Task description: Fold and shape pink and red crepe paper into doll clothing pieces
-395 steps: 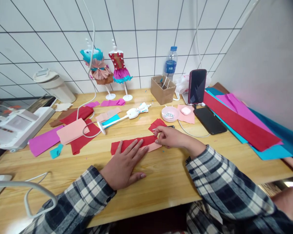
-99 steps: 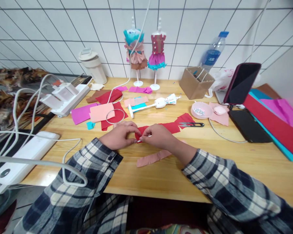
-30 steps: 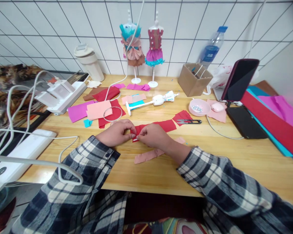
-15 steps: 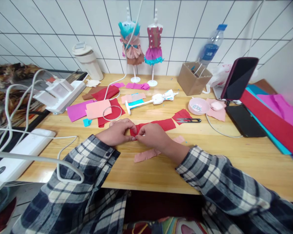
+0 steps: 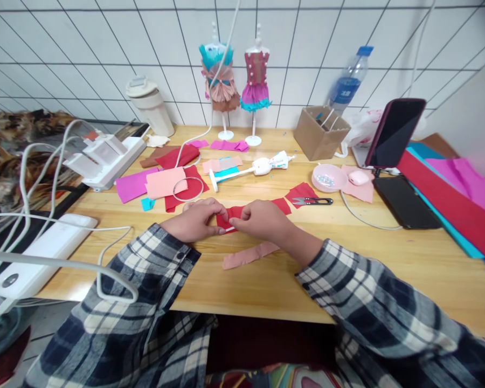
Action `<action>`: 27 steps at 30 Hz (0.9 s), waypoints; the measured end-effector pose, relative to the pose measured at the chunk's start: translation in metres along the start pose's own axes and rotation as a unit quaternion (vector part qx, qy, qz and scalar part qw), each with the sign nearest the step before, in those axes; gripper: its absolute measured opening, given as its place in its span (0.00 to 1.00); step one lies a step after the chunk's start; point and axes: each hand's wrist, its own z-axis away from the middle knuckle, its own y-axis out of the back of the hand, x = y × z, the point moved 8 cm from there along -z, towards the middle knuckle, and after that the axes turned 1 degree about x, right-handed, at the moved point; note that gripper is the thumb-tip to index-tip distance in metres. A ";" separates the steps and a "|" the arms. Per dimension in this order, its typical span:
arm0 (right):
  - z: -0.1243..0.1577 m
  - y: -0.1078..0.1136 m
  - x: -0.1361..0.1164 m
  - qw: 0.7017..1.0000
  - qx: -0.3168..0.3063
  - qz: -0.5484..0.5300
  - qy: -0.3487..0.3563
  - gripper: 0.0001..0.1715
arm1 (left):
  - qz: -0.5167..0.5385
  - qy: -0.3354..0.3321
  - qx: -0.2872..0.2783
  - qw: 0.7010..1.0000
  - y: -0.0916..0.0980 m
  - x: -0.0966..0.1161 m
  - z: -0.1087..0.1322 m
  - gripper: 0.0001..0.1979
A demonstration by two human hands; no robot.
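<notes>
A red crepe paper strip [image 5: 283, 206] lies across the table in front of me, with a thin white strip [image 5: 230, 229] along its near edge, between my hands. The left end of the red paper is pinched in my left hand [image 5: 198, 220]. Thumb and fingers closed, my right hand [image 5: 262, 221] grips the same paper a little further right and partly covers it. Just below, a dusty-pink paper strip [image 5: 246, 256] rests on the wood, its right end under my right wrist. Black thread snips [image 5: 313, 201] lie beside a red scrap [image 5: 301, 191] to the right.
Behind my hands lies a white mini dress form [image 5: 262, 166]; two dressed forms [image 5: 222, 75] stand by the tiled wall. A pink bowl of beads [image 5: 329, 178], a cardboard box [image 5: 321, 132] and a propped phone [image 5: 396, 132] are rightward. White cables and a power bank [image 5: 44, 256] occupy the left.
My right hand has slid slightly right along the red paper, so more of the white strip shows between my hands. The left hand keeps its pinch. The view has shifted slightly.
</notes>
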 end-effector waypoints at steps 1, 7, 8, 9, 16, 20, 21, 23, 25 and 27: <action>-0.001 0.001 0.006 1.000 -0.007 -0.013 -0.010 0.22 | -0.001 0.000 -0.001 1.000 0.000 0.000 0.001 0.14; -0.005 -0.002 0.025 0.998 -0.029 -0.053 -0.030 0.14 | -0.002 0.001 0.012 1.000 0.000 -0.001 0.004 0.13; -0.006 -0.002 0.025 0.998 -0.032 -0.054 -0.030 0.14 | -0.004 0.000 0.019 1.000 0.001 -0.001 0.005 0.13; -0.006 -0.003 0.024 0.998 -0.034 -0.053 -0.031 0.14 | -0.005 -0.001 0.025 1.000 0.001 -0.001 0.006 0.14; -0.005 -0.003 0.022 0.998 -0.031 -0.037 -0.033 0.15 | 0.035 -0.057 0.040 0.997 0.011 0.018 0.009 0.09; -0.005 -0.003 0.020 0.999 -0.032 -0.035 -0.024 0.14 | 0.061 -0.112 0.077 0.989 0.013 0.032 0.005 0.11; -0.004 -0.004 0.020 0.999 -0.031 -0.034 -0.023 0.14 | 0.064 -0.128 0.078 0.987 0.010 0.034 0.004 0.11; -0.004 -0.003 0.019 0.999 -0.025 -0.029 -0.021 0.13 | 0.067 -0.145 0.069 0.985 0.005 0.036 0.003 0.10; -0.003 -0.002 0.018 0.999 -0.017 -0.024 -0.017 0.12 | 0.067 -0.148 0.060 0.985 0.000 0.034 0.002 0.12; -0.003 -0.002 0.017 0.999 -0.012 -0.026 -0.015 0.12 | 0.062 -0.143 0.057 0.986 -0.001 0.031 0.002 0.13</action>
